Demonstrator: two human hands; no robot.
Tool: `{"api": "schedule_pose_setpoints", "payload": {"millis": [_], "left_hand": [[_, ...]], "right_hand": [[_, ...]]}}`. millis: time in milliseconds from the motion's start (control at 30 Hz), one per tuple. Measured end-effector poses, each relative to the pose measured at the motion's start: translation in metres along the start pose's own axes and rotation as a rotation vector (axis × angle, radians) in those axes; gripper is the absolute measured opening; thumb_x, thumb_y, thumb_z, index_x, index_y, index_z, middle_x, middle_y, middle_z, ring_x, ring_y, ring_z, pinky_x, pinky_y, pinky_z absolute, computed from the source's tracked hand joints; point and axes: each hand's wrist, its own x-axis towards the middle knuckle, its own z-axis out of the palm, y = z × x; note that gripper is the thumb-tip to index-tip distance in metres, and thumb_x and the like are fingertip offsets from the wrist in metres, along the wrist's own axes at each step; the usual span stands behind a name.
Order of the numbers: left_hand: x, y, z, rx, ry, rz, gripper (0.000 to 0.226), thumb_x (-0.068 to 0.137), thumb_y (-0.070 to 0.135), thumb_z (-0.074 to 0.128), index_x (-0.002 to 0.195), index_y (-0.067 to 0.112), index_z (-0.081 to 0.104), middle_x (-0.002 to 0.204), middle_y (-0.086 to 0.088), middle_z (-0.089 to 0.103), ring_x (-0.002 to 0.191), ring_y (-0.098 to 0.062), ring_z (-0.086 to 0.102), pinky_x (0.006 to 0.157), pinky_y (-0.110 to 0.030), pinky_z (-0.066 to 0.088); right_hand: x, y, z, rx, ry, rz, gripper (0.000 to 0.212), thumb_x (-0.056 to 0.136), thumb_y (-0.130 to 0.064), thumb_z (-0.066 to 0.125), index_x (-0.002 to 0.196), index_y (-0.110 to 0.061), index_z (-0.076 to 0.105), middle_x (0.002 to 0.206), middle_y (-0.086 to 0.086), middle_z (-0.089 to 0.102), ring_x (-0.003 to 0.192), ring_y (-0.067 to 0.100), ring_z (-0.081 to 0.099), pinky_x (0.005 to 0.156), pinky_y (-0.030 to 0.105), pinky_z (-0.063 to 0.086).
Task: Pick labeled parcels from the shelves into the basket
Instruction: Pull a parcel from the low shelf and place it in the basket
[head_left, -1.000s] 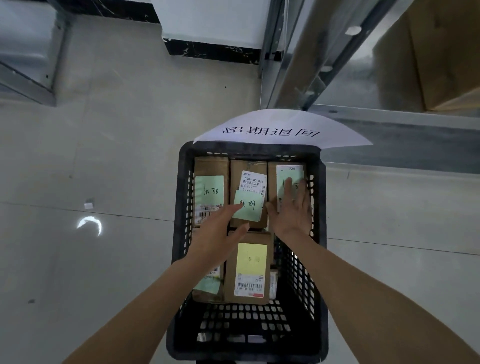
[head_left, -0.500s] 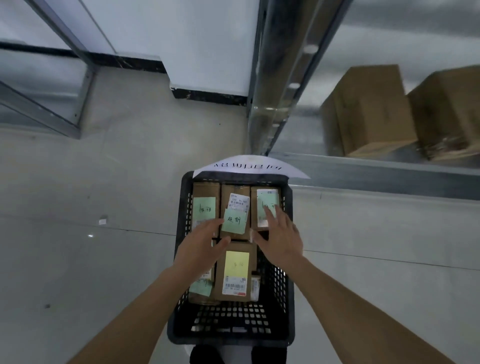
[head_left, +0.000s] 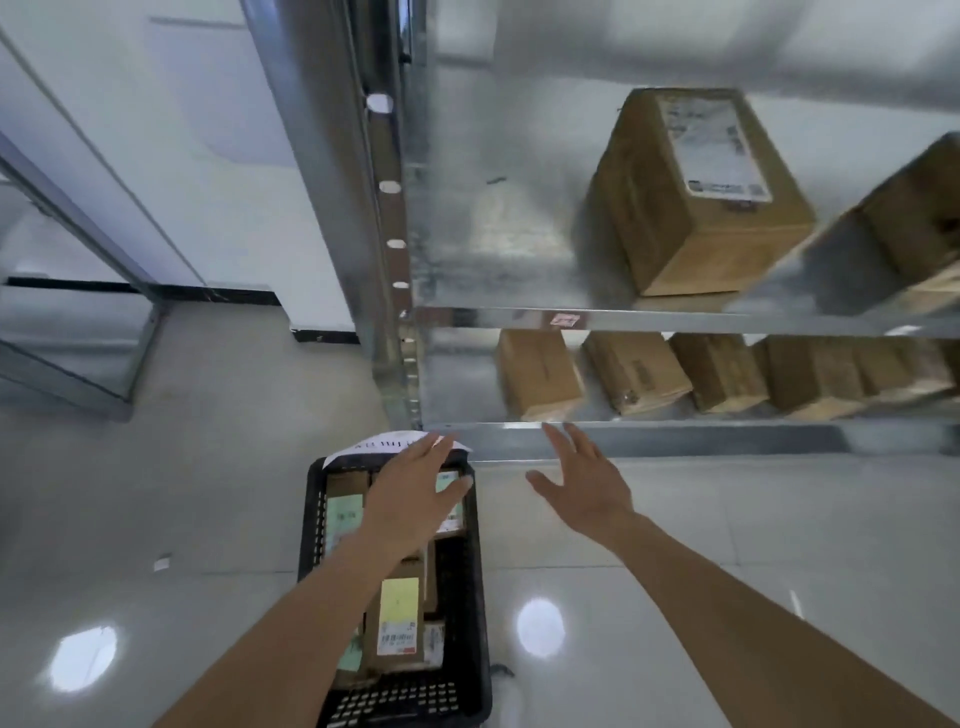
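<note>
A black slatted basket stands on the floor at bottom centre, holding several brown parcels with green and yellow notes, such as the one with a yellow label. A white paper sign hangs over its far rim. My left hand hovers flat and empty above the basket's far end. My right hand is raised to the right of the basket, fingers spread, just below the lowest shelf edge, holding nothing. Brown parcels sit in a row on that shelf.
A metal rack upright rises just beyond the basket. A large labelled carton stands on the upper shelf, another carton at the far right. A second rack frame stands at the left. Glossy tiled floor surrounds the basket.
The view has tilted up from the basket to the shelves. Both hands have lifted off the parcels in the basket; the right hand has swung out to the right toward the lowest shelf.
</note>
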Motion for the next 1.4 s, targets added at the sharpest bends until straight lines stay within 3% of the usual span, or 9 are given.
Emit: {"api": "schedule_pose_setpoints", "payload": {"millis": [200,400,567,767,833,933,1133,1267,1400], "left_hand": [[0.023,0.035,0.008,-0.057,-0.001,0.013,0.067,0.097,0.055,0.047,0.155,0.038,0.019,0.163,0.011,0.02,0.149,-0.011,0.02,0.118,-0.035,0.028],[0.065,0.045,0.046,-0.069,-0.02,-0.007,0.067,0.098,0.053,0.048,0.155,0.032,0.021,0.162,0.007,0.022,0.146,-0.018,0.029,0.113,-0.044,0.037],[0.118,0.054,0.081,-0.149,0.012,-0.026,0.061,0.097,0.046,0.053,0.152,0.036,0.027,0.15,0.008,0.039,0.126,-0.019,0.051,0.097,-0.04,0.049],[0.185,0.059,0.124,-0.214,0.009,-0.067,0.071,0.09,0.056,0.056,0.15,0.048,0.019,0.141,0.01,0.049,0.114,-0.015,0.059,0.089,-0.036,0.052],[0.197,0.063,0.133,-0.23,0.029,-0.061,0.072,0.093,0.049,0.058,0.153,0.042,0.018,0.147,0.005,0.045,0.116,-0.017,0.058,0.093,-0.035,0.051],[0.21,0.058,0.141,-0.211,0.048,-0.054,0.075,0.096,0.038,0.061,0.156,0.033,0.016,0.153,0.0,0.038,0.125,-0.022,0.052,0.096,-0.029,0.043],[0.216,0.054,0.145,-0.329,0.017,-0.104,0.083,0.092,0.032,0.067,0.155,0.039,0.014,0.149,0.003,0.046,0.12,-0.018,0.058,0.095,-0.026,0.045],[0.203,0.057,0.146,-0.416,0.017,-0.101,0.083,0.091,0.023,0.07,0.155,0.035,0.019,0.147,0.004,0.047,0.123,-0.018,0.056,0.1,-0.026,0.042],[0.173,0.059,0.145,-0.626,0.011,-0.152,0.086,0.084,0.022,0.077,0.15,0.047,0.028,0.141,0.01,0.052,0.116,-0.017,0.062,0.103,-0.041,0.049]], "right_hand": [[0.002,0.042,-0.037,0.126,0.062,-0.004,0.067,0.1,-0.059,0.047,0.158,-0.037,0.024,0.168,-0.006,0.019,0.152,0.024,0.028,0.114,0.049,0.041],[0.05,0.078,-0.032,0.2,0.028,-0.025,0.063,0.1,-0.059,0.047,0.156,-0.041,0.025,0.166,-0.008,0.021,0.148,0.023,0.035,0.111,0.055,0.042],[0.108,0.1,-0.014,0.246,0.026,-0.09,0.062,0.103,-0.052,0.048,0.158,-0.036,0.025,0.163,-0.005,0.029,0.144,0.021,0.037,0.108,0.039,0.037],[0.172,0.116,0.002,0.481,-0.035,-0.211,0.069,0.1,-0.043,0.061,0.159,-0.031,0.028,0.157,-0.003,0.039,0.142,0.017,0.04,0.118,0.04,0.036],[0.187,0.122,0.007,0.528,-0.072,-0.232,0.072,0.099,-0.03,0.066,0.16,-0.027,0.027,0.156,-0.002,0.039,0.142,0.016,0.04,0.12,0.04,0.035],[0.201,0.127,0.012,0.522,-0.112,-0.243,0.076,0.097,-0.022,0.069,0.159,-0.03,0.026,0.153,-0.003,0.041,0.135,0.02,0.049,0.113,0.043,0.045],[0.205,0.124,0.006,0.648,-0.223,-0.185,0.084,0.097,-0.01,0.068,0.161,-0.034,0.02,0.142,-0.009,0.047,0.124,0.015,0.054,0.098,0.027,0.054],[0.187,0.119,0.006,0.741,-0.219,-0.142,0.088,0.094,0.0,0.069,0.162,-0.029,0.021,0.14,-0.008,0.048,0.124,0.016,0.055,0.104,0.036,0.053],[0.156,0.111,0.007,0.797,-0.181,-0.094,0.08,0.096,-0.007,0.067,0.16,-0.033,0.028,0.143,-0.008,0.051,0.124,0.014,0.057,0.101,0.023,0.051]]}}
